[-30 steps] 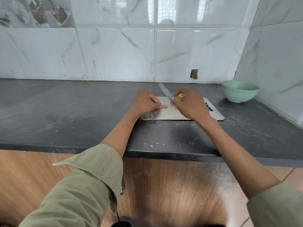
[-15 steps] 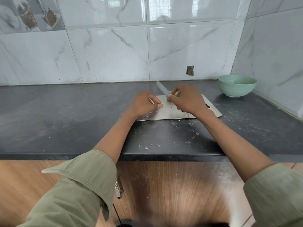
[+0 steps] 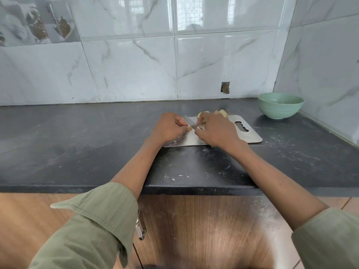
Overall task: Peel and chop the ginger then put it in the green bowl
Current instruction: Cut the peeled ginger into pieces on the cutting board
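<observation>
The left hand [image 3: 168, 127] is curled, and a small piece of ginger [image 3: 189, 128] is pinched at its fingertips and held down on the metal cutting board [image 3: 250, 135]. The right hand [image 3: 215, 131] is closed around the handle of a knife [image 3: 188, 121]; the handle itself is hidden by the fingers, and only the blade is seen. The blade is pointed away and to the left, and its lower part is placed just beside the pinched piece, between the two hands. Whether the edge is touching the ginger cannot be told.

Some more pale ginger pieces [image 3: 220, 112] are seen at the far edge of the board, just behind the right hand and partly hidden by it.

The board is laid flat on the dark bench [image 3: 77, 136], with its handle cut-out turned to the right. The green bowl [image 3: 280, 105] is placed on the bench to the right of the board, near the corner of the tiled wall [image 3: 136, 65], well apart from the hands. White marks are scattered on the bench surface around the board. Green sleeves [image 3: 93, 226] are worn on both arms, rolled back from the forearms.
</observation>
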{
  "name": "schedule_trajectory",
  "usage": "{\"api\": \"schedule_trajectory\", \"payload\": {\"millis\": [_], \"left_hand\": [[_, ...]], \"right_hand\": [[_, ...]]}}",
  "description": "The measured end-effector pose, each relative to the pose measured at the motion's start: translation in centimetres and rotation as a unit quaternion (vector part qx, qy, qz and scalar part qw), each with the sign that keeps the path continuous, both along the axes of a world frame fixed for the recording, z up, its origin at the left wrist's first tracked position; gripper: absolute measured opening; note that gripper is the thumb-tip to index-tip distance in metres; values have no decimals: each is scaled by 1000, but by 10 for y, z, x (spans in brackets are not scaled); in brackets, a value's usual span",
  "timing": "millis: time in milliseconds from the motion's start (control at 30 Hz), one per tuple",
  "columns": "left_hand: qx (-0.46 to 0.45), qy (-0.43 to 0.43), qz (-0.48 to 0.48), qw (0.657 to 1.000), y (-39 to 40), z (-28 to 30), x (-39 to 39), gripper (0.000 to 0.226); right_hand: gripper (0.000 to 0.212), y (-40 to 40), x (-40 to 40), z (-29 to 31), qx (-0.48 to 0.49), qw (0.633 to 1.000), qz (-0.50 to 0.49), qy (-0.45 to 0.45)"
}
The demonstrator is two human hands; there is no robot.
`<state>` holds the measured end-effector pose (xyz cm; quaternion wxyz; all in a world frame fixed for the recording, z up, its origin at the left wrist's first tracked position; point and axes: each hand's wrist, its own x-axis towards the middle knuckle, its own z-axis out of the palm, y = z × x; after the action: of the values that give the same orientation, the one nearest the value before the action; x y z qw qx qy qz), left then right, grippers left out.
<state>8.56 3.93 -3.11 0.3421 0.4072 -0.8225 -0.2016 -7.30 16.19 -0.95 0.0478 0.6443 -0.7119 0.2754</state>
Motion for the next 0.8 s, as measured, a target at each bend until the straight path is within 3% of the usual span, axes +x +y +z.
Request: {"api": "schedule_trajectory", "payload": {"millis": [567,800], "left_hand": [[-13,15,4,1000,9,3,-2,8],[-12,23,7,1000,10,2,-2,7]], "right_hand": [[20,3,12,-7,-48,995,0,85],[19,0,12,-8,-31,997,22,71]]}}
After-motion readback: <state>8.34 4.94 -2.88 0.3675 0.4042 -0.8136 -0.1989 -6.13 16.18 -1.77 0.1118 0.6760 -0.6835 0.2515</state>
